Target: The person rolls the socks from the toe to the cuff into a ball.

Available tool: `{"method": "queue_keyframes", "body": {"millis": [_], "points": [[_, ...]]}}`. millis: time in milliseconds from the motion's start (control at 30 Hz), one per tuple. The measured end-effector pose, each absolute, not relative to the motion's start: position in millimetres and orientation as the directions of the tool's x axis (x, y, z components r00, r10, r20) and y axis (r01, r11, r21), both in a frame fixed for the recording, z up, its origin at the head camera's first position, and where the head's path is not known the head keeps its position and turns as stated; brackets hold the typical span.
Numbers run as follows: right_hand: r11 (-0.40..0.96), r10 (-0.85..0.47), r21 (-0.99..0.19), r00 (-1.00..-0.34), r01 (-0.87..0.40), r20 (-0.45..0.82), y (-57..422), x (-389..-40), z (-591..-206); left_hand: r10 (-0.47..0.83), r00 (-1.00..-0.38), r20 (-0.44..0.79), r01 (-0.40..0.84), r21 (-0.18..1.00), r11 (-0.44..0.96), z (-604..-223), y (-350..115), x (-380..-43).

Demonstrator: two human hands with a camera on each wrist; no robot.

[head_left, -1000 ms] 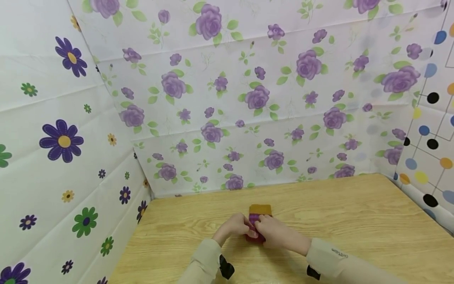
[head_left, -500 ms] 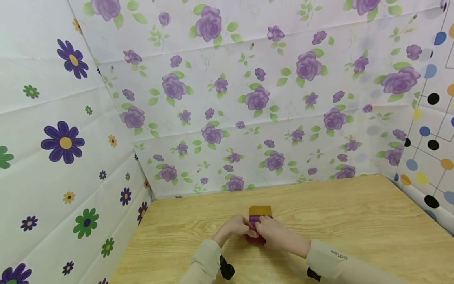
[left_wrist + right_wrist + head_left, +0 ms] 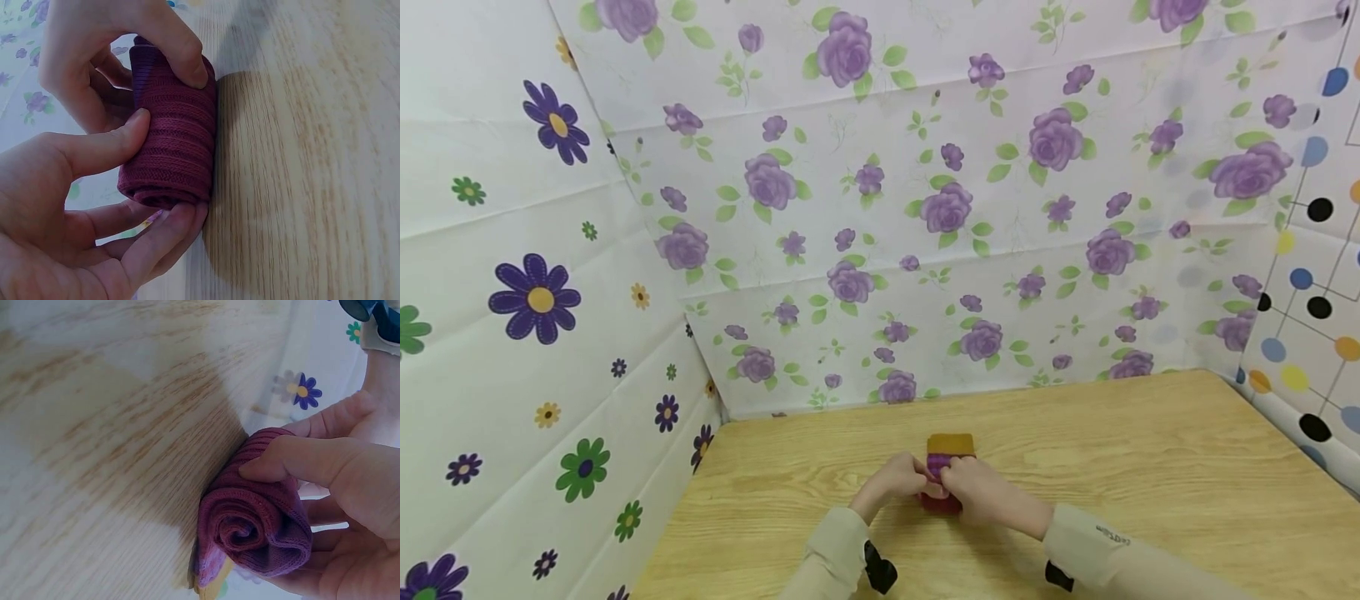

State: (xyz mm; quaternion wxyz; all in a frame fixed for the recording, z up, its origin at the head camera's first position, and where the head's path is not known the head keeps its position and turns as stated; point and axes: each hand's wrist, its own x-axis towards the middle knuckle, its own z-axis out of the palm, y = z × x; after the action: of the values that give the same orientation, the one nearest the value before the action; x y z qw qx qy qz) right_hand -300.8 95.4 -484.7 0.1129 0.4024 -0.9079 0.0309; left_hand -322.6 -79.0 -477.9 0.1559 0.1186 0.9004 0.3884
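A knitted sock [image 3: 951, 444] lies on the wooden table, its near part rolled into a tight maroon coil. The flat far end is mustard, with a purple patterned band before it. Ribbed maroon cuff fabric covers the roll [image 3: 175, 131] in the left wrist view. My left hand [image 3: 897, 477] grips one end, thumb on top and fingertips around the coil's edge. At the other end my right hand [image 3: 988, 493] holds the roll, its thumb pressing the ribbing. The spiral end [image 3: 240, 531] shows in the right wrist view, with a strip of mustard fabric under it.
The pale wooden table [image 3: 1112, 450] extends to both sides and behind the sock. A white sheet with purple roses [image 3: 947, 208] stands along its back edge. Daisy-print [image 3: 535, 298] and dotted sheets [image 3: 1319, 308] flank it left and right.
Both hands stay on the rolled sock in nearly the same place, with only slight finger shifts. The head view has drifted a little.
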Motion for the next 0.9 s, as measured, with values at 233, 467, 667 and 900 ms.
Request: {"method": "queue_keyframes", "body": {"millis": [233, 467, 667, 900], "points": [[0.676, -0.713, -0.061, -0.673, -0.734, 0.197, 98, -306, -483, 0.284, -0.942, -0.178, 0.077, 0.71, 0.7, -479, -81, -321], [0.679, -0.702, -0.137, -0.692, -0.721, 0.167, 101, -310, -478, 0.249, -0.951, -0.182, 0.027, 0.756, 0.655, -481, -81, -319], [0.69, -0.688, -0.172, -0.711, -0.703, 0.146, 103, -310, -475, 0.245, -0.954, -0.172, 0.033, 0.751, 0.659, -482, -82, -320], [0.677, -0.694, -0.257, -0.714, -0.689, 0.086, 105, -310, -470, 0.273, -0.943, -0.191, 0.037, 0.755, 0.655, -482, -84, -322]]}}
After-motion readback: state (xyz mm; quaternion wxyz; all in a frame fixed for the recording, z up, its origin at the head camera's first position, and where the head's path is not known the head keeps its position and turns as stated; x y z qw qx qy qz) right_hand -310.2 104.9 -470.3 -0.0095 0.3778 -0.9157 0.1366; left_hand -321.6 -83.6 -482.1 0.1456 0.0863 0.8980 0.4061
